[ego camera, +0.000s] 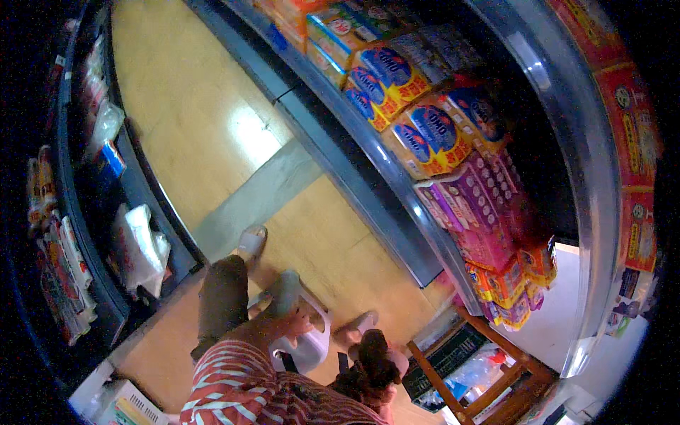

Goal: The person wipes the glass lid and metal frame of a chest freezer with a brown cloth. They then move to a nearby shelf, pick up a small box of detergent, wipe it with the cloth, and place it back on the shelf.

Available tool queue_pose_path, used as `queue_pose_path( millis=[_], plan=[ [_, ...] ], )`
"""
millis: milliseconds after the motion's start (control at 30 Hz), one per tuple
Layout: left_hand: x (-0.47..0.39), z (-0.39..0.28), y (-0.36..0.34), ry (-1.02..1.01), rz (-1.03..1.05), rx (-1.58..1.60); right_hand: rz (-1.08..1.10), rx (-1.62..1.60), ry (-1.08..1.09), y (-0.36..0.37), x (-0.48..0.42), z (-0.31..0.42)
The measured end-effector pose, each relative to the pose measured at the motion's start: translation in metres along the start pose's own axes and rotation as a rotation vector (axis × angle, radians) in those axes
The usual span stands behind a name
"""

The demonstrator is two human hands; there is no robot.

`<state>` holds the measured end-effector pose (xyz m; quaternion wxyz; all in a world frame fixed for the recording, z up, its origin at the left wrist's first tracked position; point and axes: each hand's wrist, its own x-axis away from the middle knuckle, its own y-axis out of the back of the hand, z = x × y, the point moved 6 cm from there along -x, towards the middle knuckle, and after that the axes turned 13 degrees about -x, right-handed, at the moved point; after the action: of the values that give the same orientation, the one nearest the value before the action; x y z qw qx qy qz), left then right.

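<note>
My left hand [298, 321], blurred, reaches down from a red-and-white striped sleeve [228, 372]. Its fingers are around a whitish plastic article [313, 348] with a curved, loop-like edge, whose exact kind I cannot make out. A rounded grey part [286, 289] shows beyond the fingers, perhaps of the same article. Low in the picture, bare skin that seems to belong to my right hand [390, 396] appears beside a dark brown form [373, 353]; its fingers are hidden. A slipper [251, 241] is on one foot, and another foot [358, 326] stands farther right.
Shop shelving with a metal edge [382, 154] curves along the right, stacked with OMO boxes [435, 130] and pink packs [483, 196]. Dark shelves [135, 175] at left hold plastic-wrapped goods [143, 244]. A wooden frame [441, 377] and black crate [451, 356] stand lower right.
</note>
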<state>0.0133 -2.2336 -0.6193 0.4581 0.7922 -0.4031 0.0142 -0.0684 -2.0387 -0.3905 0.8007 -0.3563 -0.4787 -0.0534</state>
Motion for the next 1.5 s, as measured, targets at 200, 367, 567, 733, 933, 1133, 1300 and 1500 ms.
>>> queue_pose_path(
  millis=[200, 367, 567, 733, 933, 1133, 1300, 1500],
  plan=[
    [0.009, 0.013, -0.024, -0.062, 0.079, -0.080, 0.027, -0.039, 0.084, 0.029, -0.014, 0.009],
    [0.006, 0.023, -0.041, -0.136, 0.093, -0.202, 0.109, -0.080, 0.197, 0.052, -0.024, 0.015],
    [0.012, -0.012, 0.020, 0.193, -0.382, -0.868, 0.277, -0.129, 0.354, 0.068, -0.043, 0.017],
    [0.004, 0.000, 0.047, 0.096, 0.259, -0.411, 0.447, -0.159, 0.503, 0.070, -0.049, 0.014],
    [-0.008, 0.003, 0.067, -0.308, 0.511, -0.395, 0.378, -0.283, 0.682, 0.071, -0.040, 0.002],
    [-0.028, 0.034, 0.052, -0.386, 0.818, -0.216, 0.518, -0.462, 0.764, 0.052, -0.015, 0.011],
    [-0.051, 0.040, 0.021, -0.369, 1.160, -0.034, 0.649, -0.551, 0.816, 0.030, 0.005, 0.024],
    [-0.065, 0.032, 0.046, -0.382, 0.787, -0.465, 0.926, -0.588, 0.822, -0.018, 0.024, 0.052]
  ],
)
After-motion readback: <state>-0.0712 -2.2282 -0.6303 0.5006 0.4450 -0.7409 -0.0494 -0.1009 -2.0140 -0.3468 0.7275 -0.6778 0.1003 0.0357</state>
